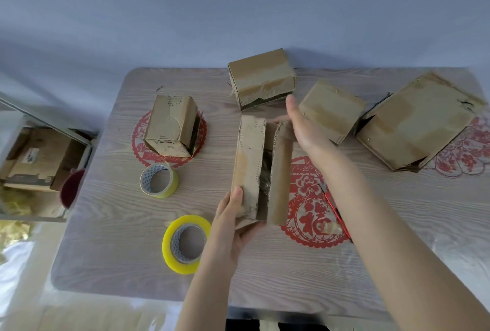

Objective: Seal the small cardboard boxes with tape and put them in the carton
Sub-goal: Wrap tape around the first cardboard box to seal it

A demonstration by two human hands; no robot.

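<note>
A long small cardboard box [250, 160] lies in the middle of the table with its two top flaps standing apart. My left hand [233, 222] grips its near end, thumb on the left flap. My right hand [302, 123] holds its far end, fingers curled round the right flap. Three more small boxes stand around: one at the left [169, 125], one at the back [261, 77], one to the right [331, 109]. Two yellow tape rolls lie at the left, one farther [159, 180] and one nearer [185, 244]. A carton [37, 158] sits low on the far left.
A larger flat cardboard box [416, 121] lies at the table's right end. A red-handled cutter [335, 207] shows under my right forearm. Red paper-cut decorations [310, 214] are under the table's cover. A dark red cup [71, 187] stands beside the table's left edge.
</note>
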